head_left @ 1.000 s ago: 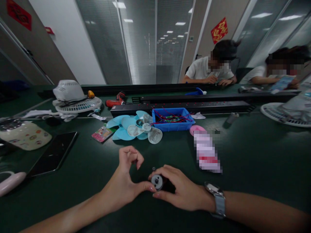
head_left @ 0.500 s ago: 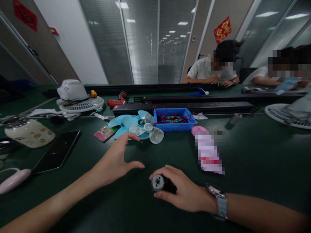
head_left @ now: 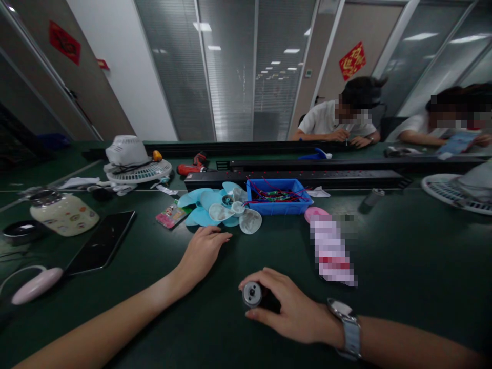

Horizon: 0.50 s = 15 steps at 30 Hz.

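Observation:
My right hand (head_left: 286, 307) is closed round a small dark motor (head_left: 252, 294) whose round silver end faces left, resting on the green table (head_left: 403, 256). My left hand (head_left: 203, 250) lies stretched forward on the table, fingers together and pointing at the stack of light blue fan blades (head_left: 215, 207); its fingertips are just short of them. Whether something small lies under those fingers is hidden.
A blue tray of wires (head_left: 279, 196) stands behind the blades, with black power strips (head_left: 300, 178) beyond. A black phone (head_left: 102, 242), a jar (head_left: 63, 212) and a fan grille (head_left: 134, 166) are at left. Two other people sit across the table.
My left hand left the motor and reached forward toward the fan blades, then lowered flat onto the table. The right hand kept hold of the motor.

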Available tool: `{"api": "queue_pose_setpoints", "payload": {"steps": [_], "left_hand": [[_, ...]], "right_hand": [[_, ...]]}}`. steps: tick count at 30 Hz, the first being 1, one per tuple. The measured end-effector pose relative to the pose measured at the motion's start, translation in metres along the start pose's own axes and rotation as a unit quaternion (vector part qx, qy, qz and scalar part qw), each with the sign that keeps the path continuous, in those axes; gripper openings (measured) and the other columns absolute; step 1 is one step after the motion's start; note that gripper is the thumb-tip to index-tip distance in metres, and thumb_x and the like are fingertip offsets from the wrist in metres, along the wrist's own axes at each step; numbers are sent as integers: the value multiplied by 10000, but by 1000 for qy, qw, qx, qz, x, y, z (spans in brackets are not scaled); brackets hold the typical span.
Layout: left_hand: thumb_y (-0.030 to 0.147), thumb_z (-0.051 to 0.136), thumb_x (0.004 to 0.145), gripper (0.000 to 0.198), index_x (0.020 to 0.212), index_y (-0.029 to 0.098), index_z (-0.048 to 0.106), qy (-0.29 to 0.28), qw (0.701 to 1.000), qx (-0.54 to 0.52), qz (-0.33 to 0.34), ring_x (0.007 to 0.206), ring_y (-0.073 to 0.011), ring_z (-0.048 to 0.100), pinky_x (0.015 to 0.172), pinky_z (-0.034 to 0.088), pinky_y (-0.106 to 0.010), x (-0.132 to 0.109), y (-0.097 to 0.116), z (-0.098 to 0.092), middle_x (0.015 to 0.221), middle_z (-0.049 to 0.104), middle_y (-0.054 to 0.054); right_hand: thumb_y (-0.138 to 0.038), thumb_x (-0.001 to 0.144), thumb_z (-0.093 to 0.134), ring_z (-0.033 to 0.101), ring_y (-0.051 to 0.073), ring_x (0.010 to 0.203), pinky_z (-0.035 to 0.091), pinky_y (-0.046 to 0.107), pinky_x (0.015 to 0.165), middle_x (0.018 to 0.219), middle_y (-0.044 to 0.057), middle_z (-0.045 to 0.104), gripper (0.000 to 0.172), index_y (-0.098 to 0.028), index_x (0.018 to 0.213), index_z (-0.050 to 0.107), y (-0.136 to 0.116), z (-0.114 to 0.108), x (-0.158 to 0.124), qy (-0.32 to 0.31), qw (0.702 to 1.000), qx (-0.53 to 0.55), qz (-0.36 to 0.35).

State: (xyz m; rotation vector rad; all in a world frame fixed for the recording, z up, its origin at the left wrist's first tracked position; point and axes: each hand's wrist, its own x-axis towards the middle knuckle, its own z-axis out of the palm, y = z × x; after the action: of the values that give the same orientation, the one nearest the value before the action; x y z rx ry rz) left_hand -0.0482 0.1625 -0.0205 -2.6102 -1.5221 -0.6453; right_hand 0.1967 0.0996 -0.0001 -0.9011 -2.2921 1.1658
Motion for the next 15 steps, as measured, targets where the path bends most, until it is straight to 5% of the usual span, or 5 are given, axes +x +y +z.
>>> {"api": "queue_pose_setpoints", "payload": {"steps": [4,8,15], "left_hand": [[114,543,902,230,1017,194,725,21,997,-77,-15,898,-247,678,811,526,-399,-15,-2,-11,965,747,-75],[226,620,888,122,964,224,715,15,974,-204,-103,868,-214,710,753,560,-320,-47,6,-27,935,757,-21],[254,645,870,101,929,223,721,-7,956,-248,-158,857,-217,722,764,592,-331,-80,11,-30,916,754,-26]], "right_hand": [[-361,861,686,583,184,1026,467,340,914,1133,34,640,373,-234,1195,578,0,0,-1,-1,1000,2,0],[-351,867,680,578,191,1044,460,353,932,1155,35,638,374,-240,1207,573,-1,-2,-2,-6,1000,5,0],[-364,870,673,582,200,1045,462,360,933,1152,39,626,368,-257,1207,572,-1,-2,-1,-8,1000,8,18]]}}
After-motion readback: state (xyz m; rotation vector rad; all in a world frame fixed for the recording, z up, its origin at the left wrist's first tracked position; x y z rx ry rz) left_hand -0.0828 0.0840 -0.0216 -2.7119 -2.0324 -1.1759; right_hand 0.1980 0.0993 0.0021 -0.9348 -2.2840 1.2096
